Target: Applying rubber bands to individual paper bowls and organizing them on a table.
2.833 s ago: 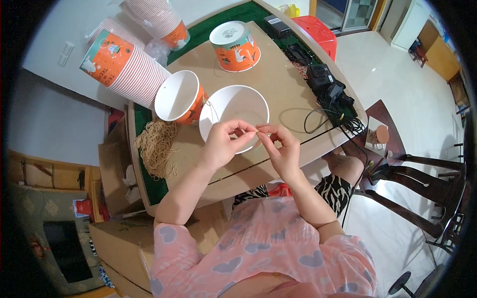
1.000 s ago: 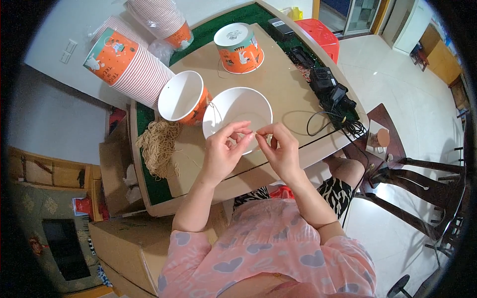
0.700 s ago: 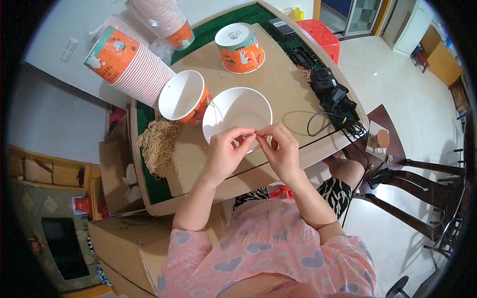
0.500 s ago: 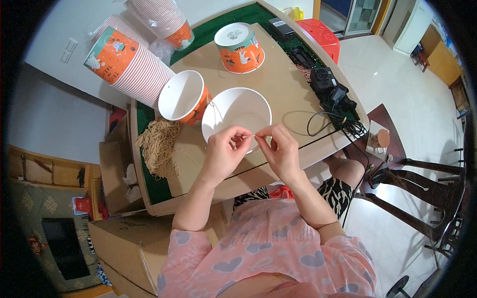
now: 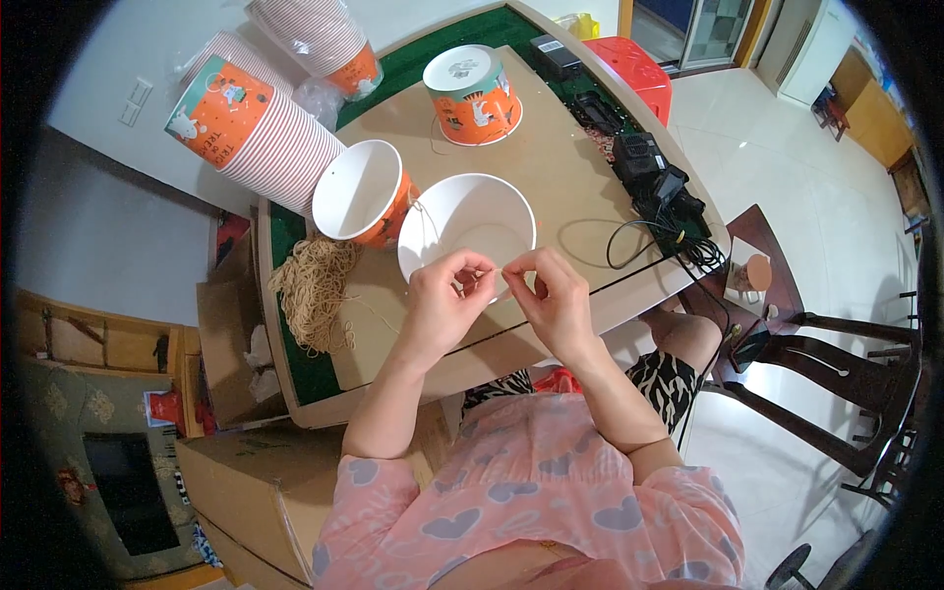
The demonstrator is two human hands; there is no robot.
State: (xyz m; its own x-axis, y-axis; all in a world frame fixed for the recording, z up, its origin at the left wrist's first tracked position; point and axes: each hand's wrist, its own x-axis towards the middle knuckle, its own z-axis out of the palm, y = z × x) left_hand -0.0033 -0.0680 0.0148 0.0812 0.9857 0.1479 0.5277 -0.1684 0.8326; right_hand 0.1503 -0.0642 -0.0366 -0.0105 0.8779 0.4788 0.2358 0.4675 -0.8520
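Now a thin strand (image 5: 499, 271) sits over the open white tub (image 5: 467, 216), pinched in the fingers of the left hand (image 5: 442, 303) and right hand (image 5: 556, 303); the left's have closed since a second ago, so it seems held from both sides. Tangled twine (image 5: 315, 293) lies left on the counter (image 5: 565, 167); a red stool (image 5: 634, 77) stands beyond.

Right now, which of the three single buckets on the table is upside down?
The far bucket, orange and green: its closed base faces up. The left bucket, beside the striped stack, and the nearest bucket both show open white insides.
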